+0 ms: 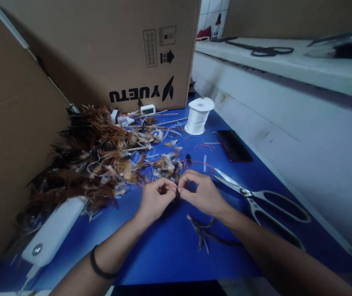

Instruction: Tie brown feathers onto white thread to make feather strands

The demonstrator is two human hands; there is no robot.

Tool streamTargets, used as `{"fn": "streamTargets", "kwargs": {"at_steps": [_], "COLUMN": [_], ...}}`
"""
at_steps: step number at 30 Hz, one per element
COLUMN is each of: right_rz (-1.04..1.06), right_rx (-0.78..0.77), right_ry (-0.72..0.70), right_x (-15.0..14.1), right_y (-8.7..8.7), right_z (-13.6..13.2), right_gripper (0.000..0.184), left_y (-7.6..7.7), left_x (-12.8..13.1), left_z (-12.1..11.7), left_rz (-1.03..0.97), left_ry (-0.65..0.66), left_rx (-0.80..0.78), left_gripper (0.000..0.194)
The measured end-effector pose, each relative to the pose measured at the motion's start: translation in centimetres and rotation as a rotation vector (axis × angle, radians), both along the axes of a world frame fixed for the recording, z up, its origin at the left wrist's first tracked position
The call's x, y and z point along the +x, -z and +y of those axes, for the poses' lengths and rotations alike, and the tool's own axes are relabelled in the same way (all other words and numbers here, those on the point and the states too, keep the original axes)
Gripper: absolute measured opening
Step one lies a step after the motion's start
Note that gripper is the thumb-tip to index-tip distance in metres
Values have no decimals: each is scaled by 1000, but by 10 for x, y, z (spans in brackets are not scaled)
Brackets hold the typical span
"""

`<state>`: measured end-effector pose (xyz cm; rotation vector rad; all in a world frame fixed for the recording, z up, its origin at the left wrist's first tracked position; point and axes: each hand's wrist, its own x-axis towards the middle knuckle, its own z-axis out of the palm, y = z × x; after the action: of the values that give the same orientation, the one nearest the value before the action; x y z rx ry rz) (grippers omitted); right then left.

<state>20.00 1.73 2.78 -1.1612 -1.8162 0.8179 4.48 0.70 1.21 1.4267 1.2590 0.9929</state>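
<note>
My left hand (pixel 157 197) and my right hand (pixel 203 192) meet over the blue table, thumb and forefinger pinched on each. A speck of red shows between the fingertips, apparently red thread (pixel 199 161), a length of which lies just beyond my hands. Directly behind the fingers sits a clump of pale and brown feathers (pixel 166 164), partly hidden by them. Below my right hand lies a small tied bunch of dark feathers (pixel 202 234). Large metal scissors (pixel 246 193) rest with blades apart, right of my right hand.
A big feather pile (pixel 102 160) covers the left side. A white power strip (pixel 55 230) lies in front of it. A white ribbon spool (pixel 199 116), a phone (pixel 233 146) and a small digital display (pixel 148 109) stand farther back. Cardboard boxes (pixel 117 49) and a ledge (pixel 286 61) border the table.
</note>
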Motion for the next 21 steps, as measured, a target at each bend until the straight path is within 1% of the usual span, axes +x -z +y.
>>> {"fn": "streamTargets", "kwargs": {"at_steps": [3,6,11,14,17,21], "right_rz": [35,52,52,48,50,59], "right_rx": [-83,-136,-160,-168,-168,-171], "right_ry": [-7,0,15,10,9,-13], "right_x": [3,5,7,6,6,5], "right_y": [3,5,6,7,8,8], "right_z": [2,3,4,4,4,2], "right_gripper": [9,8,7,6,6,6], "left_y": [2,4,6,5,6,11], "left_x": [3,2,-2,-3,-3,-4], "left_z": [1,1,0,-2,-4,-6], "left_rz": [-68,-99,-161,-147,-43,156], "left_ry": [-14,-3,62,84,73,49], "left_rx": [-79,-98,-114,-107,-19,206], "left_gripper": [5,6,15,17,13,9]}}
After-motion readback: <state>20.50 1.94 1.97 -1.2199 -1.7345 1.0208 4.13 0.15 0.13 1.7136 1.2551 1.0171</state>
